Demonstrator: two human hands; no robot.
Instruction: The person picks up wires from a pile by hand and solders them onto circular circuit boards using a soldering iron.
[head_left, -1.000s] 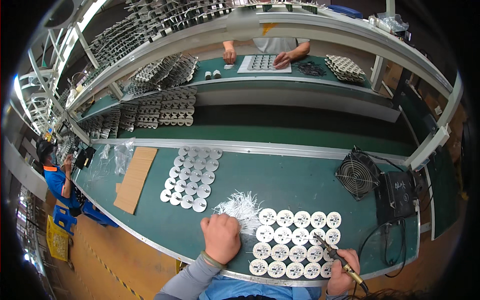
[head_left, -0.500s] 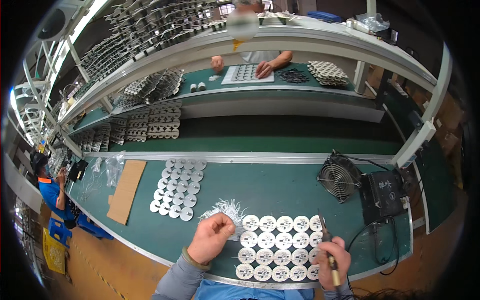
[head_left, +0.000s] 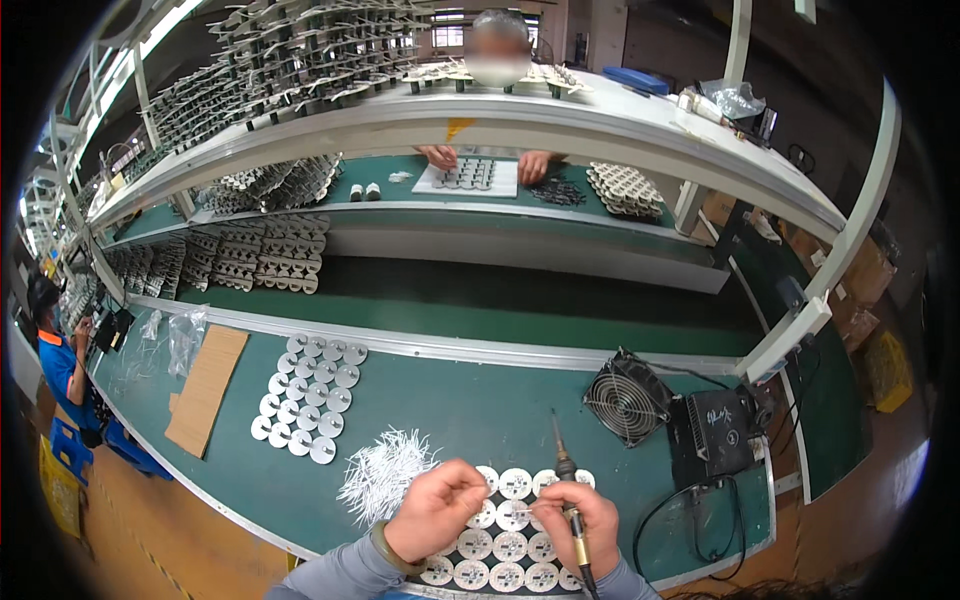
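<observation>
A soldering iron point(head_left: 565, 468) is gripped in my right hand point(head_left: 580, 515), its tip pointing up and away from the boards. Thumb and finger of my left hand point(head_left: 432, 512) are pinched together; whatever they hold is too small to make out. Both hands hover close together over a panel of round white circuit boards point(head_left: 509, 546), laid in rows at the near edge of the bench. My hands cover part of the panel. Just left of it lies a loose heap of short white wires point(head_left: 385, 475).
Silver discs point(head_left: 310, 397) in rows and a cardboard strip point(head_left: 208, 390) lie on the left. At right stand a black fan point(head_left: 630, 402) and a black box point(head_left: 715, 430) with a cable. Across the bench, a person's hands point(head_left: 535, 165) work at a white board point(head_left: 465, 177).
My right hand has brought the soldering iron leftward, close to my left hand. The whole view has shifted, so bench items appear further left. The person opposite has moved their hands apart.
</observation>
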